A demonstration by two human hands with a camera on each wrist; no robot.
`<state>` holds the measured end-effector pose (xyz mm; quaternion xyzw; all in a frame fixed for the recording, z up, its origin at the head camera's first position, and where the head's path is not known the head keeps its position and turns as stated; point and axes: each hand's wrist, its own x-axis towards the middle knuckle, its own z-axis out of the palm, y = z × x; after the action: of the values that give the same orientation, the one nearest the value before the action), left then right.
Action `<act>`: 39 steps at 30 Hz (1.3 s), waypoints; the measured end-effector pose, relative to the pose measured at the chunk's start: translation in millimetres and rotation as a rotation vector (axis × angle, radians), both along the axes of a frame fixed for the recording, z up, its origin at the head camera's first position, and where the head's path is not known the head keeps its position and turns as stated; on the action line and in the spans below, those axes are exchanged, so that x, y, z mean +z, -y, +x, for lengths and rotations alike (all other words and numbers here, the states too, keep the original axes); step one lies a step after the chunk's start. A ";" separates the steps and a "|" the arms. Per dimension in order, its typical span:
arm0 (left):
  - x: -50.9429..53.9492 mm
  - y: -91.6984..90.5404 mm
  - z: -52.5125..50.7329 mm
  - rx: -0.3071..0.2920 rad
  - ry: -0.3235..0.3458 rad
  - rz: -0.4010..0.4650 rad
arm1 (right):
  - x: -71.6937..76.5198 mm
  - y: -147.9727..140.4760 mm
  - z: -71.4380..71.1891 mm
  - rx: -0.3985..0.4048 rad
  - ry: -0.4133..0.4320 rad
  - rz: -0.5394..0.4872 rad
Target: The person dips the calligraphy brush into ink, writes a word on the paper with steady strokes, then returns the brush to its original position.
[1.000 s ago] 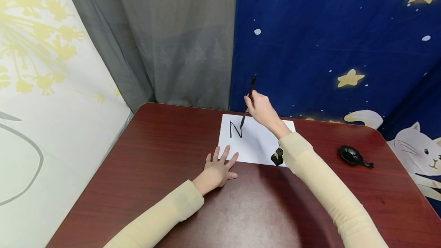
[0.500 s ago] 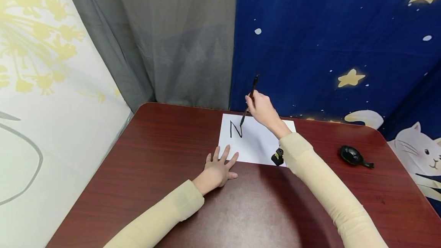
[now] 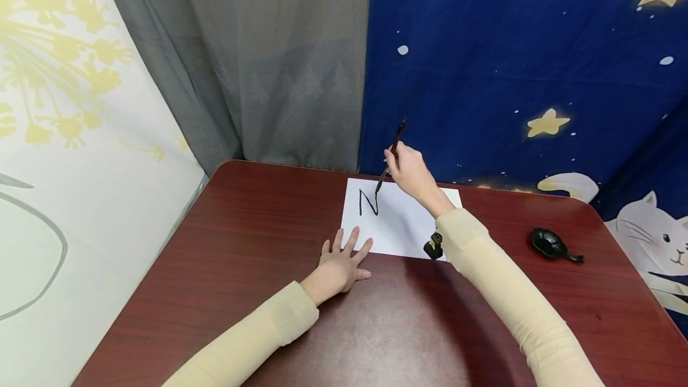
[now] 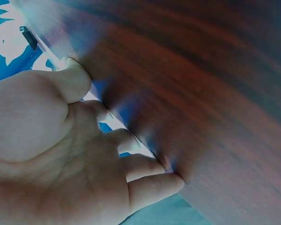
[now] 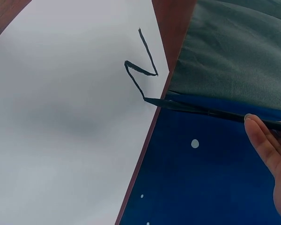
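My right hand (image 3: 411, 171) pinches a slender dark writing brush (image 3: 398, 136) that leans back to the right. In the right wrist view the tip of the brush (image 5: 178, 106) touches the end of a black stroke. That stroke belongs to a letter N (image 3: 368, 202) on the left part of a white sheet of paper (image 3: 403, 226). My left hand (image 3: 337, 269) lies with fingers spread, its fingertips on the paper's lower left edge. The left wrist view shows the palm (image 4: 42, 140) side-on, with straight fingers against the tabletop.
A black, leaf-like small dish (image 3: 549, 242) with a short handle sits on the right of the reddish-brown table (image 3: 258, 226). Behind the table hang a grey curtain (image 3: 290, 64) and a blue one (image 3: 457, 76) with stars. A white patterned cloth (image 3: 80, 196) borders the left side.
The brush tip has moved slightly up the paper, lengthening the right-hand stroke of the N. The top of the brush has tilted a little to the right. My left hand stays put.
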<state>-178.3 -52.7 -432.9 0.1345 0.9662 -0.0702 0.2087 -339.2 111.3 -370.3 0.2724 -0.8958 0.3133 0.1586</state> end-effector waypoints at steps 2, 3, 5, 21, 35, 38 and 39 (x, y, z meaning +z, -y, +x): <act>0.4 0.1 0.2 0.000 -0.001 0.001 | -0.2 -0.1 -0.1 -0.003 0.001 -0.001; 1.0 0.1 0.5 0.000 -0.003 0.001 | -0.4 -0.1 -0.4 -0.003 -0.001 -0.002; 1.9 0.1 1.2 0.000 -0.003 0.002 | -0.9 -0.2 -1.1 -0.003 -0.004 -0.004; -6.0 -0.1 -2.9 0.000 -0.001 -0.018 | -4.5 -0.3 -4.4 -0.006 -0.011 -0.011; 1.5 -0.9 0.2 0.010 0.010 0.004 | 1.0 -4.4 -5.3 0.014 -0.083 -0.036; -0.8 -0.4 -1.5 0.007 0.011 0.000 | 3.8 -5.5 -5.3 0.012 -0.090 -0.042; -2.5 -0.2 -2.5 0.004 0.017 -0.004 | 4.7 -6.0 -5.3 0.009 -0.091 -0.042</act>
<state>-180.8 -52.5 -435.4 0.1325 0.9645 -0.0707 0.2171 -344.6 117.3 -365.6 0.2872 -0.8795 0.3202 0.2036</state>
